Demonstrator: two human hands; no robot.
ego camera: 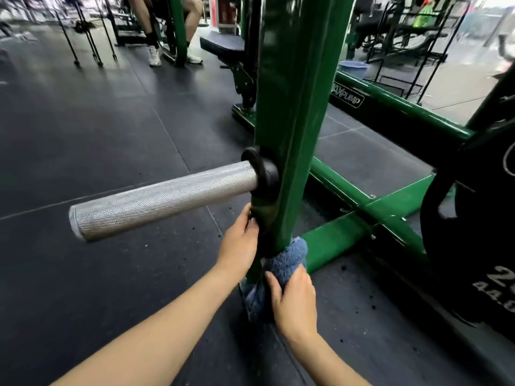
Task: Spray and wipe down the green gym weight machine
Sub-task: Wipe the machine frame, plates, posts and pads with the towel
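The green upright post of the weight machine rises through the middle of the view. A knurled silver weight peg sticks out of it to the left from a black collar. My right hand grips a blue cloth wrapped against the bottom of the post. My left hand holds the left side of the post just under the collar, with fingers curled round a dark part there. No spray bottle is in sight.
Green base rails run right and back from the post. A black weight plate stands at the right. A black seat pad lies behind. A person's legs and other machines are at the far back. Dark rubber floor spreads left.
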